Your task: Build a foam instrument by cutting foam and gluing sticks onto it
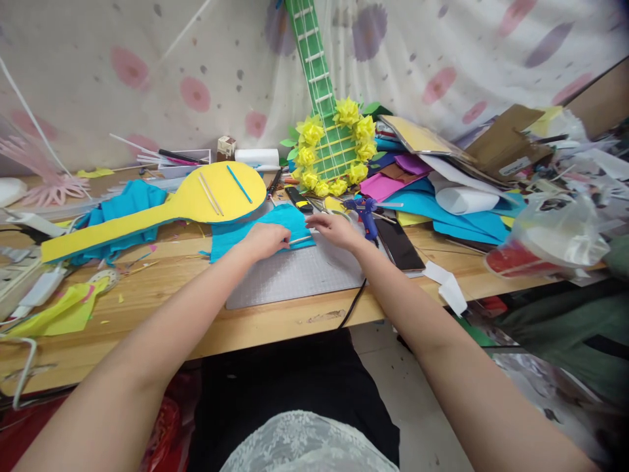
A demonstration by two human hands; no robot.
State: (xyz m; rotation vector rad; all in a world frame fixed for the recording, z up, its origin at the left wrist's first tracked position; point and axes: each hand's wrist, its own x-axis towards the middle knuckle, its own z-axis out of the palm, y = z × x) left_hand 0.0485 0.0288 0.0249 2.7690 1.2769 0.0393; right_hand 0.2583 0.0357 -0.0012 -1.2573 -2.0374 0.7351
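Observation:
My left hand (269, 240) is on a sheet of blue crepe paper (230, 237), with its fingertips closed at the left end of a thin pale stick (301, 240). The stick lies along the sheet's lower right edge. Beside its other end, my right hand (334, 231) has its fingers bent and a little apart, with nothing visible in them. Beneath the paper lies a grey cutting mat (275, 282). Just right of my right hand stands a blue glue gun (366, 216).
A yellow banjo-shaped cutout (181, 200) with small sticks on it lies left. Behind is a green paper guitar (319, 85) with yellow flowers. A phone (400, 242), coloured paper (457, 223) and a plastic-wrapped cup (535, 246) are at right. A cable (354, 305) crosses the table edge.

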